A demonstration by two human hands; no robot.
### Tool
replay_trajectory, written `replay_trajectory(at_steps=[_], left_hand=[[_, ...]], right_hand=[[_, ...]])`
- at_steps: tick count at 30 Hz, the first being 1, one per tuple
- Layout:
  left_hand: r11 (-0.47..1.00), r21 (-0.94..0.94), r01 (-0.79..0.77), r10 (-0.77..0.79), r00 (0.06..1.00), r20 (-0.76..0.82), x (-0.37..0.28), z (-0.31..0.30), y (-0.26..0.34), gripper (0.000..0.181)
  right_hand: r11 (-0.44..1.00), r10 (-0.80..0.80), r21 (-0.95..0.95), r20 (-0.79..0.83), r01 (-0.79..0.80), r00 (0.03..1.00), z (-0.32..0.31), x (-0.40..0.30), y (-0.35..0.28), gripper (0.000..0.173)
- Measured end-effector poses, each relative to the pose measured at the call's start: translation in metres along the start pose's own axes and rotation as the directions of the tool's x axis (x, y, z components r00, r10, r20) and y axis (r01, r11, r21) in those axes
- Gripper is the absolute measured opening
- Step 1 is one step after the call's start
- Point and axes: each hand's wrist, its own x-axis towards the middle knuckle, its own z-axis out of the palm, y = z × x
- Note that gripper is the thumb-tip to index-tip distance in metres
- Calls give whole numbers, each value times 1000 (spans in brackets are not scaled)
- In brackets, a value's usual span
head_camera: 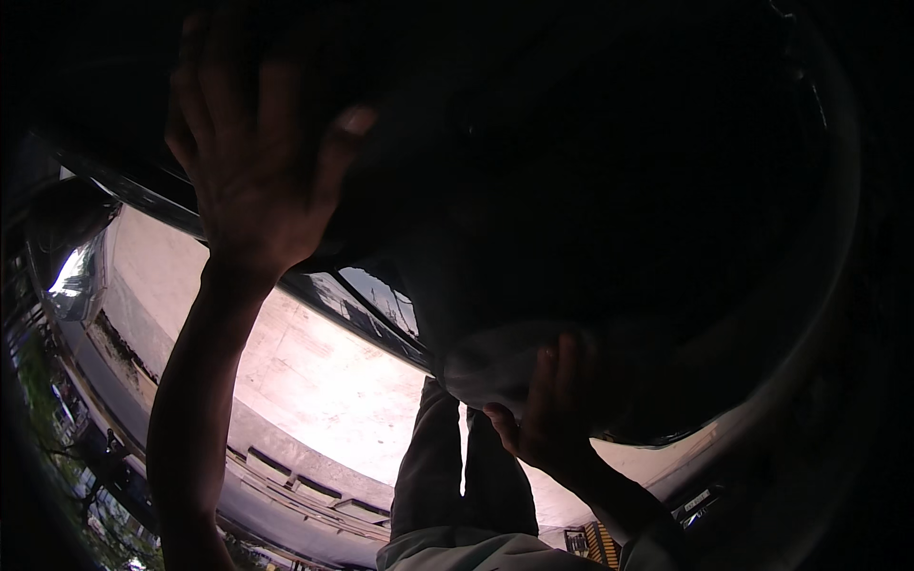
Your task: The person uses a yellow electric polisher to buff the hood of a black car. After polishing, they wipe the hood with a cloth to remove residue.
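My left hand point(257, 164), fingers spread, is raised over a very dark surface at the upper left. Whether its palm touches that surface is hard to see. Lower and right of centre, my right hand point(550, 407) lies against a dark, rounded part point(493, 357), thumb apart from the fingers. Its grip is lost in shadow. Both hands are at a large dark body point(643, 214), which looks like part of a vehicle. A glossy edge point(343, 314) with a small glass-like patch point(378, 292) reflecting sky runs between the hands.
Bright concrete ground point(321, 385) lies below the dark body, with my trousered legs point(464, 478) standing on it. A kerb-like strip with slots point(314, 489) crosses behind. Another vehicle point(75, 285) shows at the far left, and a yellow-and-black striped object point(603, 546) at the lower right.
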Motion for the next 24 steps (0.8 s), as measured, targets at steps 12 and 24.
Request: replay_trajectory(at_steps=[12,24], left_hand=[[1000,1,31,-31,999,-20,5,0,3,65],[996,-52,76,-75,997,21,8,-5,12,64]], right_hand=[[955,-180,-261,-137,139,974,-6,108,-38,76],[987,93,-139,104,-78,990,10,-77,35,76]])
